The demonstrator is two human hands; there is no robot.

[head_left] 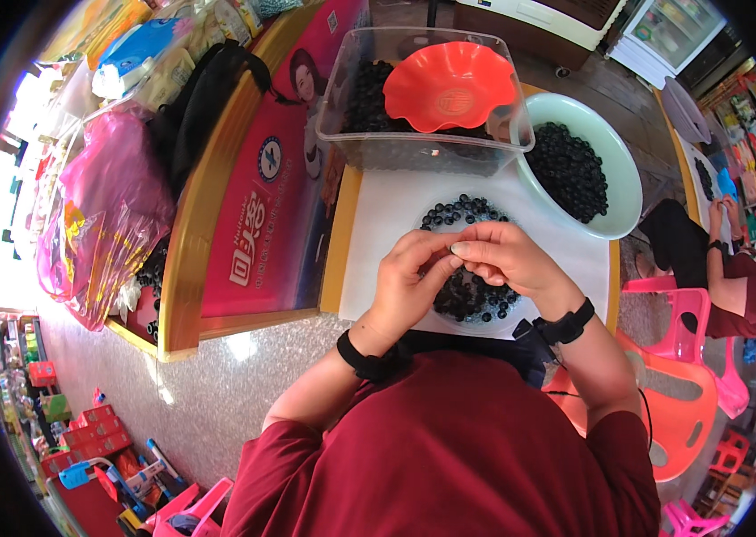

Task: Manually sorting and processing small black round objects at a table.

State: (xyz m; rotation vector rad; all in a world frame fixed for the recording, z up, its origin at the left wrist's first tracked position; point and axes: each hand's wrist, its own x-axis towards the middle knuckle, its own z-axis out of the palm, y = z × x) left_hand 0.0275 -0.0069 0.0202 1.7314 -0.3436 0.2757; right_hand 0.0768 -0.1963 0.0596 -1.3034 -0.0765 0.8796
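Observation:
Fingertips meet where my left hand (411,276) and my right hand (505,258) pinch together over the near part of the white-topped table (378,210). Whatever sits between them is too small or hidden to name. Beneath both hands lies a round transparent dish (496,324) with many small round black pieces (463,211), some with a pale hole like beads. The hands hide the dish's middle. Each wrist wears a black band.
Behind the dish stands a transparent plastic bin (427,154) of black pieces, a red wavy-edged bowl (452,87) resting in it. A pale green basin (626,183) of black pieces is at the right. A yellow-framed pink panel (262,206) rises left. Another person (740,286) sits far right.

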